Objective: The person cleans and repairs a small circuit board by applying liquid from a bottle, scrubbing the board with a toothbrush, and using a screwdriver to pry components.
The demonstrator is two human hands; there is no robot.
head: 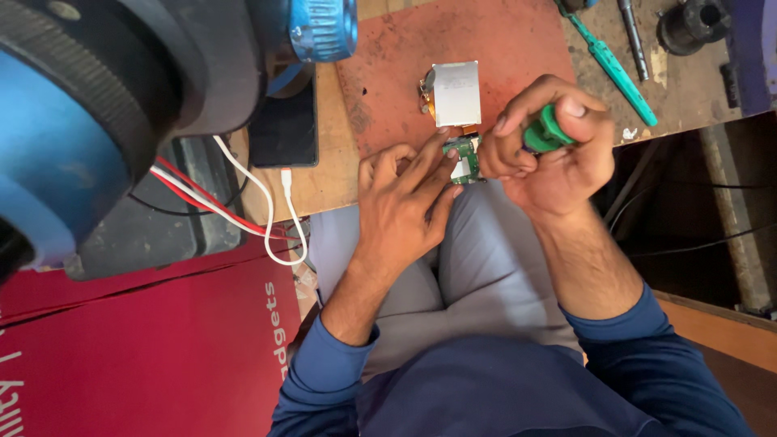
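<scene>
we sat at a wooden surface (324, 182) with a worn red mat (486, 48) lying on it. our left hand (405, 190) rested at the near edge of the mat, and its fingers (429, 162) were pressed together on a small green circuit board (463, 158) to hold it down. our right hand (550, 142) was curled tight round the green handle of a screwdriver (550, 133), and its tip pointed down at the board, though the tip itself was hidden behind our fingers. a flat silver square part (456, 93) lay just past the board on the mat, joined to it by a thin orange strip. the board sat right at the edge of the surface, above our lap in grey trousers (477, 267). we thought the tip could slip off and scratch the little board, because the board was so small and the grip on it was light. we also thought the orange strip could tear if the board got pulled away from the silver part. a tiny screw, if there was one, could fall into our lap or to the floor, since the work was so close to the edge. another green screwdriver (615, 69) lay far off on the surface. a dark phone (283, 121) lay to the left with a white cable (283, 202) near it, and a red box (146, 348) sat below.
</scene>
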